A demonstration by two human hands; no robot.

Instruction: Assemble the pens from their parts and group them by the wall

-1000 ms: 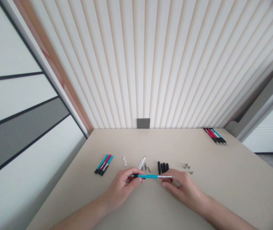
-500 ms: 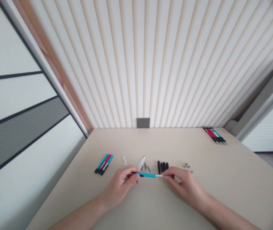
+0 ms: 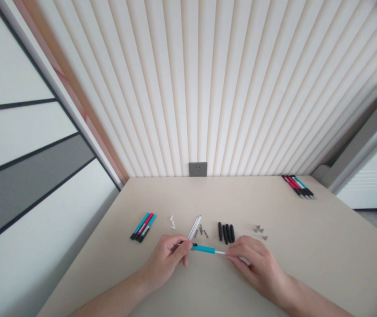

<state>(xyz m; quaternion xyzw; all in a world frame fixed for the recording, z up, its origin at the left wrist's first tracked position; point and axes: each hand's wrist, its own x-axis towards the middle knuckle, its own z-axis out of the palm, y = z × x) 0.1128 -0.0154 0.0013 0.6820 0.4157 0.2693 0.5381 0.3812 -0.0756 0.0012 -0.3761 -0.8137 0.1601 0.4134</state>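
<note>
My left hand [image 3: 171, 257] pinches the dark end of a blue pen barrel [image 3: 204, 249], held nearly level above the table. A thin white refill [image 3: 220, 252] sticks out of the barrel's right end. The fingertips of my right hand [image 3: 253, 262] are closed on the refill's outer end, which they hide. Just beyond the barrel lie white refills [image 3: 194, 227] and several small grey springs [image 3: 201, 230]. Several black grips [image 3: 226, 232] lie in a row beyond my right hand, with small grey cone tips [image 3: 259, 230] to their right.
Blue and red pen barrels [image 3: 144, 226] lie together at the left of the table [image 3: 162, 193]. Small white parts [image 3: 172, 222] sit beside them. Several whole pens [image 3: 298, 186] lie at the back right. A fluted wall with a dark socket [image 3: 198, 169] borders the far edge.
Both hands have moved slightly toward the table's near edge. The barrel now slopes down a little more to the right, with the refill still out of its end.
</note>
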